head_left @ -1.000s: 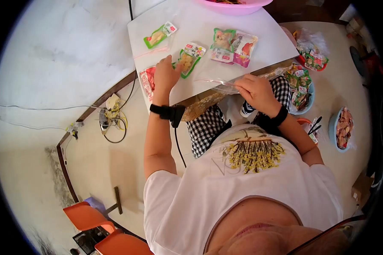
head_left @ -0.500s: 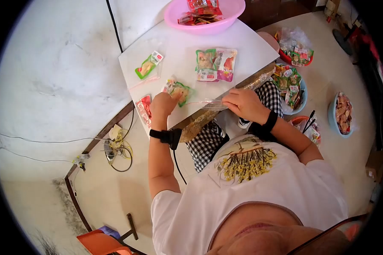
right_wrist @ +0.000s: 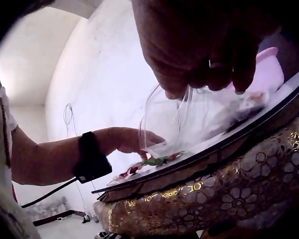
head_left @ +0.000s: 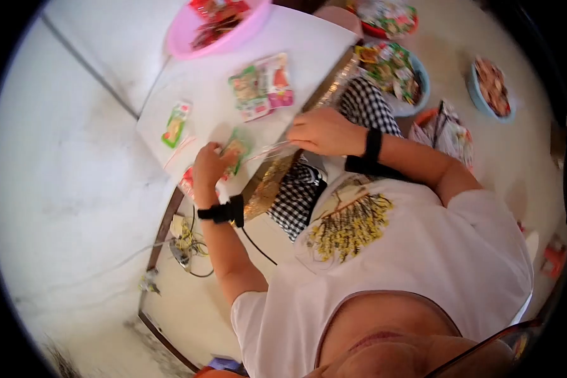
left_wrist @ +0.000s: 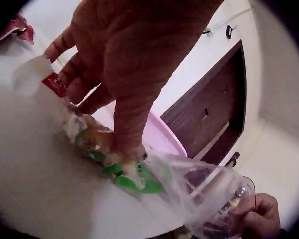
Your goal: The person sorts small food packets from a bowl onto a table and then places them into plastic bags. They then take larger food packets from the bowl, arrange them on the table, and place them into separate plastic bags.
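Note:
In the head view my left hand (head_left: 209, 169) is over a green-edged food packet (head_left: 238, 151) near the table's front edge. The left wrist view shows the thumb on one side of this packet and the fingers on its other side, gripping it. A clear plastic bag (left_wrist: 184, 184) overlaps the packet's green end. My right hand (head_left: 324, 132) pinches the bag's edge at the table's front. From the right wrist view, the bag (right_wrist: 162, 122) hangs below the curled fingers and stretches toward the left hand. A red packet (head_left: 187, 181) lies beside the left hand, partly hidden.
Another green packet (head_left: 176, 125) lies at the table's left side. Packets (head_left: 263, 86) lie together mid-table. A pink basin (head_left: 258, 26) with red packets stands at the far end. Blue basins (head_left: 424, 75) of packets stand on the floor at the right.
The head view has swung, shifting the table left and down. My left hand has moved from reaching at the packet to gripping it. The right hand keeps hold of the bag.

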The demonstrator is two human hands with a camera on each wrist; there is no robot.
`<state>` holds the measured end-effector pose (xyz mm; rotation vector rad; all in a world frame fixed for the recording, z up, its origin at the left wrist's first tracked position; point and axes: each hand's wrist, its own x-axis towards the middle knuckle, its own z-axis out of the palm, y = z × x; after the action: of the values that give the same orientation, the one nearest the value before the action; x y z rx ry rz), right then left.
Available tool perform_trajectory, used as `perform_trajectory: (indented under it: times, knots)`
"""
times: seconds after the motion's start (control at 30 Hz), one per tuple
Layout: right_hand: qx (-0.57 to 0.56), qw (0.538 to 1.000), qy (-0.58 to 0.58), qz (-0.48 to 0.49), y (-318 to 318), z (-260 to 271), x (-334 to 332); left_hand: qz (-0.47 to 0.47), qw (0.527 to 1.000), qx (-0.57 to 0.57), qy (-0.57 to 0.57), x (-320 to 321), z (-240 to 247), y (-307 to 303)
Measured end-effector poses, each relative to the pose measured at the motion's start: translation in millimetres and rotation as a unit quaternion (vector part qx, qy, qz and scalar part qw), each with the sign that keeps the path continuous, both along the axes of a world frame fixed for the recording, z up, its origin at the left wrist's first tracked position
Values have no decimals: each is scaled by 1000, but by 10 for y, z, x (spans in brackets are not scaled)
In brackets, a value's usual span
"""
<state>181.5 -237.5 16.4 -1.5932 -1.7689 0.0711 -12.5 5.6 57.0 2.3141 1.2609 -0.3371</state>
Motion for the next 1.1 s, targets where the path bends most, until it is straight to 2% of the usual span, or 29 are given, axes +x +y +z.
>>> perform_trajectory:
  times: [0.07, 0.17, 0.27, 0.37, 0.47, 0.5, 0.53, 0.6, 0.67, 0.7, 0.8, 0.83, 0.9, 1.0, 1.03, 1.1]
  knots:
    - [-2, 1000, 30, -5, -10, -18, -7, -57, 985, 161, -13, -79, -151, -81]
    - [-5, 999, 44, -8, -16, -9, -15, -60, 983, 168, -42, -177, -316, -159]
    - [0, 999, 46, -12, -45, 10, 7, -55, 977, 193, -73, -251, -276, -340]
    - [13, 998, 55, -24, -50, 29, 33, 40, 976, 135, -164, -347, -299, -507]
    - [26, 997, 66, -28, -25, 30, 31, 135, 965, 12, -225, -511, -206, -696]
    - [28, 997, 70, -30, -15, 26, 37, 192, 946, -78, -251, -593, -227, -735]
    - [40, 996, 75, -32, -5, 30, 32, 216, 904, -177, -323, -701, -284, -790]
    - [60, 994, 84, -38, 8, 38, 17, 248, 775, -367, -451, -878, -432, -928]
    - [49, 994, 85, -47, 15, 79, 28, 242, 720, -430, -488, -877, -539, -1138]
    - [43, 994, 86, -52, 16, 101, 27, 237, 698, -478, -478, -793, -424, -1275]
    - [70, 991, 105, -47, 12, 135, 21, 248, 676, -510, -471, -491, -230, -1530]
    - [88, 991, 86, -50, 4, 132, 25, 240, 682, -505, -471, -395, -170, -1543]
    - [96, 989, 97, -53, 6, 109, 24, 223, 695, -498, -469, -219, -96, -1510]
    - [105, 987, 106, -53, 12, 135, 53, 201, 685, -507, -482, 11, -79, -1345]
    - [109, 987, 107, -54, 10, 153, 67, 236, 719, -447, -477, 127, 1, -1374]
    - [104, 989, 89, -53, 2, 155, 74, 219, 728, -437, -481, 298, 67, -1336]
